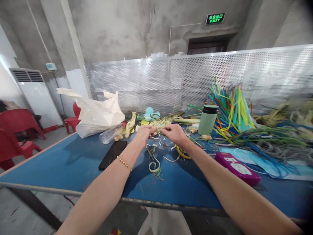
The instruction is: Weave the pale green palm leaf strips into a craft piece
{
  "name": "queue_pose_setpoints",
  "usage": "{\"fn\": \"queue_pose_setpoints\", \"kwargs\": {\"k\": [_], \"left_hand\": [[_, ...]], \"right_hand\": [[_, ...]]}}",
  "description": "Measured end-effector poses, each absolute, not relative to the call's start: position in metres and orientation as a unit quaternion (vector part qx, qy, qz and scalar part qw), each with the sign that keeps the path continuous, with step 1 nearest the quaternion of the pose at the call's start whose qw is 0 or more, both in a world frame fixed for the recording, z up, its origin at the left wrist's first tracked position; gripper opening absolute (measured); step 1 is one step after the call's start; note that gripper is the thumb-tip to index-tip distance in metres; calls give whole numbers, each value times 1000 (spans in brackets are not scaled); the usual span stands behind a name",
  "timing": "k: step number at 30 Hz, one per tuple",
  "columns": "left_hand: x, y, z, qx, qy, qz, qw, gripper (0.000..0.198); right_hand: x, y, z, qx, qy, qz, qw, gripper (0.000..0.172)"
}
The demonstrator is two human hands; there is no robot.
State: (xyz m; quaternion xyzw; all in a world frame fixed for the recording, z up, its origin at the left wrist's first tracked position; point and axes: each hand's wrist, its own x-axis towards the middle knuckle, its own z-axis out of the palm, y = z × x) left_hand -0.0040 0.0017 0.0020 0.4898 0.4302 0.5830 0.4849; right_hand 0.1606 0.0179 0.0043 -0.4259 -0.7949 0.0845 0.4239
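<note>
One view, head camera; every place is counted from the green tumbler point(207, 120), upright on the blue table point(61, 163).

1. Left hand point(144, 133), left of the tumbler. Fingers are curled shut, pinching the pale strip bundle point(158, 125). Gold bracelet point(124, 163) on the wrist.
2. Right hand point(174, 133), between the left hand and the tumbler. Fingers are bent down, tips closed on the same bundle.
3. Pale strip bundle. Lies on the table left of the tumbler, gripped from both sides, its far part reaching toward the tumbler's base.
4. State of work, as a judgement. Cut scraps point(155, 166) lie loose left of the tumbler toward the near edge, so some trimming looks done. The coloured strips point(231, 104) heaped right of the tumbler look largely unused.
5. Sundries. Yellow tape ring point(182, 153) under the right wrist. Black phone point(112, 154), clear bottle point(111, 133) and white bag point(97, 114) lie farther left. Magenta device point(237, 168) sits nearer the edge, to the right.
6. Edges and room. The near table edge runs beneath both forearms. Bare surface lies far left of the tumbler, beyond the phone. The right side is crowded with strips. The perforated screen point(171, 81) closes the far side behind the tumbler.
</note>
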Motion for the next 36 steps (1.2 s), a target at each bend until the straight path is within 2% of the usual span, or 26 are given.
{"fn": "queue_pose_setpoints", "kwargs": {"k": [4,11,14,17,19,22,24,27,30,33,36], "left_hand": [[-2,2,1,483,415,588,499,17],[-3,4,-1,507,396,585,494,20],[-7,4,1,511,395,583,493,20],[-11,4,4,488,389,596,506,17],[-12,4,7,463,382,599,529,14],[-14,5,9,432,375,593,566,10],[-14,6,10,423,368,583,588,9],[-15,6,11,419,353,562,619,7],[-16,6,11,419,341,548,638,5],[-16,4,11,420,332,539,651,10],[-18,4,12,413,343,534,653,5]], "right_hand": [[156,18,0,-438,-759,195,441,26],[148,10,-4,-441,-726,274,451,30],[148,11,-5,-433,-692,365,448,31],[147,12,-8,-431,-628,476,440,24],[144,13,-10,-418,-584,502,482,29],[141,13,-11,-357,-547,479,586,41],[140,10,-8,-318,-568,445,615,41],[141,3,-3,-291,-664,367,583,27],[141,0,-2,-283,-730,295,548,28],[143,4,-4,-265,-762,233,542,27],[148,10,-3,-224,-789,172,546,22]]}}
